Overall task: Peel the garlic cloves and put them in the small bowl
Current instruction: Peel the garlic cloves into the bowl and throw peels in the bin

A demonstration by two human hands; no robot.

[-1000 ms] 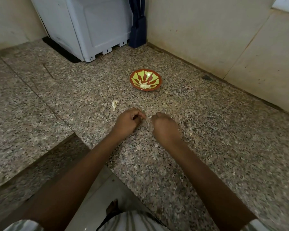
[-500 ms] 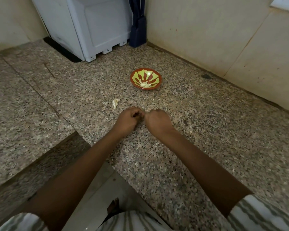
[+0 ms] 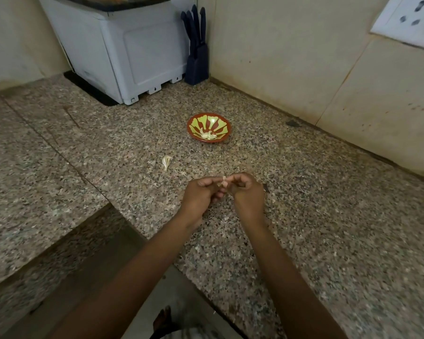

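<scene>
A small red bowl (image 3: 209,128) with a yellow-green pattern sits on the granite counter (image 3: 304,216) and holds a few pale peeled cloves (image 3: 209,135). Nearer to me, my left hand (image 3: 201,195) and my right hand (image 3: 246,195) meet above the counter, fingers curled. Between their fingertips they pinch a small pale garlic clove (image 3: 224,181), mostly hidden by the fingers. Another unpeeled clove (image 3: 166,162) lies alone on the counter, left of the hands and in front of the bowl.
A white appliance (image 3: 123,50) stands at the back on a dark mat, with a dark blue knife block (image 3: 196,62) beside it in the corner. Beige walls bound the counter behind and on the right. A socket plate (image 3: 411,20) is on the right wall.
Both hands came together from apart and lifted slightly off the counter; they now pinch the clove between their fingertips. The bowl and the loose clove have not moved.
</scene>
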